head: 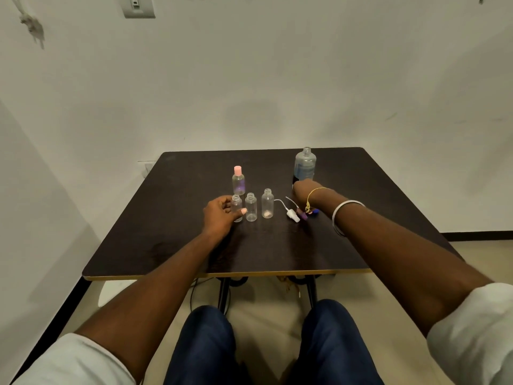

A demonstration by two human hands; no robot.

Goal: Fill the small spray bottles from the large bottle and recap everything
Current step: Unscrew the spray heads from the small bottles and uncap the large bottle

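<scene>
Three small clear spray bottles stand uncapped in a row mid-table. My left hand [220, 215] grips the leftmost small bottle [236, 204]; the middle small bottle [251, 207] and the right small bottle [267, 204] stand free. Behind them is a fourth small bottle with a pink cap [238, 181]. The large clear bottle [305, 163] stands uncapped at the back right, and my right hand [304, 190] wraps around its lower part. A white spray head [293, 215], a purple spray head [303, 216] and a blue cap [314, 212] lie loose under my right wrist.
Everything stands on a dark square table [166, 218] set near a white wall. My knees are under its near edge [222, 274]. Bare tabletop lies to the left and in front of the bottles.
</scene>
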